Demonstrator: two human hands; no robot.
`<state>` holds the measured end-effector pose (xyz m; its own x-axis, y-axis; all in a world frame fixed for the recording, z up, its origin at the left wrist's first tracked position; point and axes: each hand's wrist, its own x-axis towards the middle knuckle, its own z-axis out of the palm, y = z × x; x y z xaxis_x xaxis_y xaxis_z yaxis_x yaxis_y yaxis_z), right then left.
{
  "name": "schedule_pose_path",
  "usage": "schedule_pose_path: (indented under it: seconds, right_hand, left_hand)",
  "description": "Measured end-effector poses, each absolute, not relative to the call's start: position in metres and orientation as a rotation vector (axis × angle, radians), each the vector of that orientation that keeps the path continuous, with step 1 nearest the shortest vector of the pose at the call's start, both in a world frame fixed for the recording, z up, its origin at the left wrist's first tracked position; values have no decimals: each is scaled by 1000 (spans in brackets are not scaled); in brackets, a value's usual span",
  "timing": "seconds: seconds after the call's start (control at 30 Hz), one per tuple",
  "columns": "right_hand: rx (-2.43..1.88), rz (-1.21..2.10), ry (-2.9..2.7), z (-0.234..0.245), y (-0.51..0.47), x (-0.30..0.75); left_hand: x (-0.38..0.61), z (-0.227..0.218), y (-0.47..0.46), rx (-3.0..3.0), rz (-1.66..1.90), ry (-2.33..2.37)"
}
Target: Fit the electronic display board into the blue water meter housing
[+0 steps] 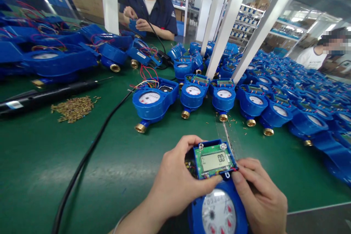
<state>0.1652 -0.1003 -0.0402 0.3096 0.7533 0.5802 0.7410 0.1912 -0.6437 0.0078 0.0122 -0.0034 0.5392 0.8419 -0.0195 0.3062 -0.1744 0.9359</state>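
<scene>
While a blue-framed display module [214, 159] is clamped between both hands, its LCD [214, 161] is turned up toward the camera; "00" can be read, other digits can't be made out. Left hand [175, 179]: grip closed on the module's left edge. Right hand [259, 193]: grip closed on its lower right corner, red wires [234, 169] just beside it. Module is held just above a blue water meter [216, 208], which is cut off by the bottom of the view; dial [218, 212] markings are too small to read. More blue meters [276, 113] are ranked in rows on the green tabletop [38, 186], brass fittings [140, 128] showing. Loose brass pins [72, 109] are piled to the left, beside a black pen-shaped tool [46, 95]; its white label can't be read. A black cable [87, 164] is run across the tabletop. Opposite, a small blue part is handled by a co-worker's hands [133, 18].
</scene>
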Motion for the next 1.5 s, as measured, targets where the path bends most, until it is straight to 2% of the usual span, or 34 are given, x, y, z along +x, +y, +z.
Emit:
schedule_pose_path:
  seconds: [0.13, 0.27, 0.47, 0.63, 0.8, 0.97, 1.03, 1.4, 1.5]
  right_hand:
    - [-1503, 39, -1378, -46, -102, 163]
    - [-1557, 201, -1306, -57, -108, 169]
    - [-1237, 943, -733, -58, -96, 174]
    - [-1123, 1141, -655, -47, -84, 173]
    - [-1181, 1047, -729, -53, -93, 175]
    - [-1440, 516, -1266, -55, -105, 181]
    - [-1437, 413, -1385, -51, -105, 181]
    - [-1454, 232, -1529, -36, -99, 179]
    - [-1481, 333, -1466, -39, -99, 181]
  left_hand:
    - [7, -5, 11, 1710, 626, 961]
    - [6, -5, 10, 1727, 646, 966]
    - [7, -6, 11, 1718, 642, 966]
    - [7, -6, 12, 1732, 645, 966]
    - [7, -7, 12, 1732, 648, 963]
    - [7, -8, 12, 1725, 654, 957]
    - [7, -7, 13, 1726, 653, 951]
    - [10, -3, 9, 1688, 694, 994]
    - [9, -6, 10, 1705, 688, 992]
